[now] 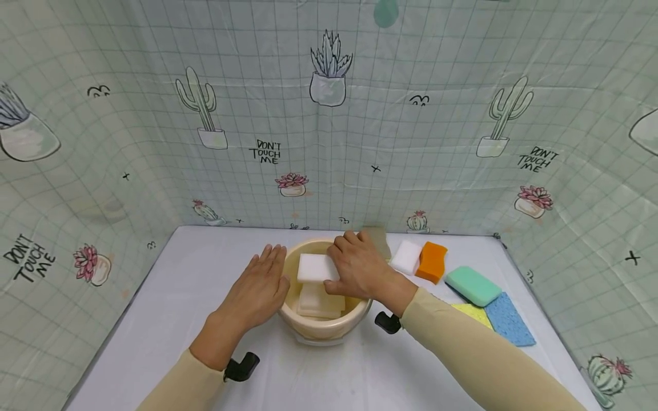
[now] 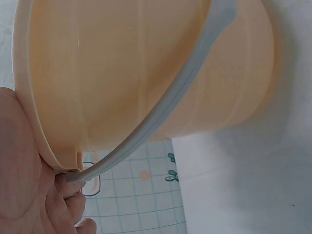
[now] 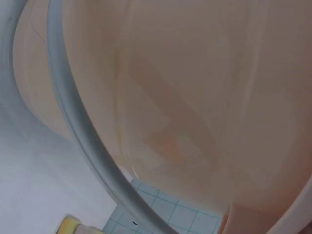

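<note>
Well, left of the grip, the person's left hand (image 1: 257,288) lay with fingers stretched out, holding nothing, against the rim of a cream bucket (image 1: 308,328). The bucket's grey handle (image 2: 161,105) hung slack down its side. Over the bucket's mouth, a white sponge (image 1: 315,267) was pinched by its right end between the thumb and fingers of the right hand (image 1: 357,262); below that grip lay a cream sponge (image 1: 321,299). The hold looked one-sided to me: a loosened thumb could let the free end dip and snag on the cream one, and leaning on the rim could tip the bucket. Behind the grip showed a grey sponge (image 1: 379,240); farther right, a second white sponge (image 1: 406,257), an orange sponge (image 1: 432,261), a yellow sponge (image 1: 472,313), a green sponge (image 1: 474,285) and a blue sponge (image 1: 510,319). A low right sleeve (image 1: 478,348) might drag the yellow one askew.
</note>
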Available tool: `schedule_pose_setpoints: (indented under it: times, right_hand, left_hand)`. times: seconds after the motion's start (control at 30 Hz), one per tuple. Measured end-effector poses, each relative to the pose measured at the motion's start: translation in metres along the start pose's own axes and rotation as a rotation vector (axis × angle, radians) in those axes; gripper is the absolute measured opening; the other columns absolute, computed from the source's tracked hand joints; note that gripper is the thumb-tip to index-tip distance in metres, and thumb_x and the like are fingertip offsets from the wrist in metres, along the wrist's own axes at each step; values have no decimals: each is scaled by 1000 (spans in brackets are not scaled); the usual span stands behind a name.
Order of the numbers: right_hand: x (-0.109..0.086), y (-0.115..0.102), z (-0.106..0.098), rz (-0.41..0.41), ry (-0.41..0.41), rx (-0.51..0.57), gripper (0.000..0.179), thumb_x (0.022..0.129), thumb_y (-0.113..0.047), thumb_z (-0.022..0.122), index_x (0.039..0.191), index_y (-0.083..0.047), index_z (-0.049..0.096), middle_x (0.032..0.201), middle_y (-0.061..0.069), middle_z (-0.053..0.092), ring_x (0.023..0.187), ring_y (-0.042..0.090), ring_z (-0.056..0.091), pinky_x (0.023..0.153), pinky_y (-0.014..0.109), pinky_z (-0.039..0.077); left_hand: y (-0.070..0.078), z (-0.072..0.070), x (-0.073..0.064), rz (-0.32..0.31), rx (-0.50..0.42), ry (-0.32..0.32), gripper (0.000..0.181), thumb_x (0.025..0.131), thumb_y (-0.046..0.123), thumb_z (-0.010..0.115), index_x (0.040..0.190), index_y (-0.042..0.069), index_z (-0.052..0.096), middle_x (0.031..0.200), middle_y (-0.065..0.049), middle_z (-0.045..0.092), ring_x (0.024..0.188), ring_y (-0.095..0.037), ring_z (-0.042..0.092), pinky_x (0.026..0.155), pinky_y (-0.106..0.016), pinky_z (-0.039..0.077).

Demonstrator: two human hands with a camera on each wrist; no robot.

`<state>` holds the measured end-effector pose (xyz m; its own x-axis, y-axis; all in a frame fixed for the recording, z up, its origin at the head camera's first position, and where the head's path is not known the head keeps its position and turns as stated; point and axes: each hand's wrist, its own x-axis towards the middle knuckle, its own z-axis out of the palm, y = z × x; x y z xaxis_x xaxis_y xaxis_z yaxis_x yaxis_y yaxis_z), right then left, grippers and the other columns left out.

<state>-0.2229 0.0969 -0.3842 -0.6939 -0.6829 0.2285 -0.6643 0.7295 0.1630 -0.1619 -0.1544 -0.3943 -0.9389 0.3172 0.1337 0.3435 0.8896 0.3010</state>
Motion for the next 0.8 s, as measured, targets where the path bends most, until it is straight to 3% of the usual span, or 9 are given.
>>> schedule_pose_setpoints:
  times: [0.47, 0.67, 0.8]
  right_hand:
    - [2, -1, 0, 2, -6, -5, 58, 90, -60, 65, 119, -11, 71, 112, 4, 66, 104, 24, 53, 90, 42, 41]
    - [-4, 8, -4, 55, 88, 78, 44, 98, -47, 65, 119, -9, 73, 114, 6, 68, 106, 26, 55, 92, 44, 45]
    - [-16, 38, -12, 106, 185, 48, 34, 99, -35, 67, 114, -6, 74, 109, 10, 69, 102, 30, 58, 86, 46, 47]
  left_hand:
    - [0, -1, 3, -5, 3, -23, 63, 112, 28, 42, 163, -6, 29, 170, -23, 32, 162, -38, 22, 132, -55, 21]
    - [-1, -3, 2, 2, -6, -24, 63, 112, 27, 42, 163, -7, 30, 169, -24, 33, 161, -39, 22, 132, -56, 21]
    - [0, -4, 1, 2, -15, -38, 63, 112, 27, 42, 163, -7, 29, 170, -24, 31, 162, -39, 21, 132, -56, 20]
